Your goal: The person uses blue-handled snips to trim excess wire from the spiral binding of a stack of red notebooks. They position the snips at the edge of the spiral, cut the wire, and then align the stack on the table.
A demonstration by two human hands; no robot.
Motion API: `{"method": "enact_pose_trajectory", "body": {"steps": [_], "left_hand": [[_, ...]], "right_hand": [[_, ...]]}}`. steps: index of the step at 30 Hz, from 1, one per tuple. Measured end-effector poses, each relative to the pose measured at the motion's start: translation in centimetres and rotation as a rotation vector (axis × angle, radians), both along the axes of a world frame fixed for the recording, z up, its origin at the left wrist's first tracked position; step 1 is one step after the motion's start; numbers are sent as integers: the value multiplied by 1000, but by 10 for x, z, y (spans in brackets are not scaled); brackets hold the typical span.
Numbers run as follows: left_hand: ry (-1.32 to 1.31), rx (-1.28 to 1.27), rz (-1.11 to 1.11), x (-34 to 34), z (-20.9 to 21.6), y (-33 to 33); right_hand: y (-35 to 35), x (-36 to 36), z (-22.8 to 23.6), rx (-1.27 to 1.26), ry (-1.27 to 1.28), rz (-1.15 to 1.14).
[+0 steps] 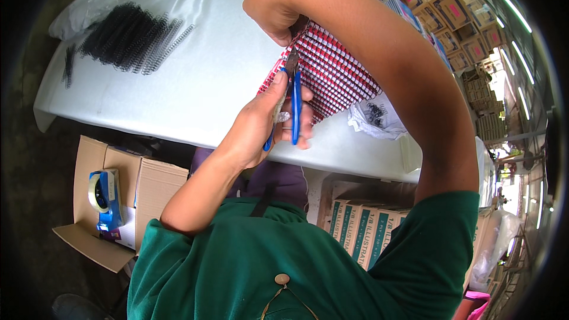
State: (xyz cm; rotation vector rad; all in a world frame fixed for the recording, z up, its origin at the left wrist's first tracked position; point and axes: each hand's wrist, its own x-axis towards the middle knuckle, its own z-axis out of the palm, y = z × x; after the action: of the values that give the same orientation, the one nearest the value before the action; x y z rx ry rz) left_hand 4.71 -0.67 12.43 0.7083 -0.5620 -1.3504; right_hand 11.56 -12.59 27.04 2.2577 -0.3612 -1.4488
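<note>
My left hand (256, 120) is wrapped around a pair of blue-handled cutting pliers (296, 106), its handles spread apart. The pliers' metal jaws point away from me, at the upper left edge of a stack of red-and-white spiral-bound notebooks (341, 62) with rows of coil bindings. Bent over that same far corner is my right hand (274, 16), fingers curled down close to the jaw tips; what they pinch is hidden. A pile of loose black spiral coils (133, 38) lies to the left on the white-covered table (195, 95).
Right of the stack sits a white plastic bag (388, 121) with black coil scraps. Clear plastic wrap (74, 15) lies by the coils. Below the table's left edge, an open cardboard box (160, 184) holds a blue tape dispenser (109, 204). Cartons (453, 9) are stacked at far right.
</note>
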Motion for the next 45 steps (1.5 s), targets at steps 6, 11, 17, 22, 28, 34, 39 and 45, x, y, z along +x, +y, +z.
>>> {"method": "enact_pose_trajectory", "body": {"steps": [6,11,17,22,28,34,39,45], "left_hand": [[140,12,-2,6,10,-9],[165,-5,-57,5,11,-2],[149,49,-27,4,14,-5],[281,-186,-177,19,-21,-12],[54,88,58,-6,23,-4],[79,-6,-43,7,14,-8],[10,14,28,0,13,-3],[64,-8,6,-1,26,-10]], "right_hand": [[4,1,-1,0,8,31],[6,-4,-5,-17,-77,94],[8,-8,-7,-34,-181,136],[13,-7,5,44,-103,227],[4,-10,1,39,-181,216],[3,-8,2,20,-158,192],[3,-9,5,27,-166,138],[6,-20,21,82,-300,35]]}}
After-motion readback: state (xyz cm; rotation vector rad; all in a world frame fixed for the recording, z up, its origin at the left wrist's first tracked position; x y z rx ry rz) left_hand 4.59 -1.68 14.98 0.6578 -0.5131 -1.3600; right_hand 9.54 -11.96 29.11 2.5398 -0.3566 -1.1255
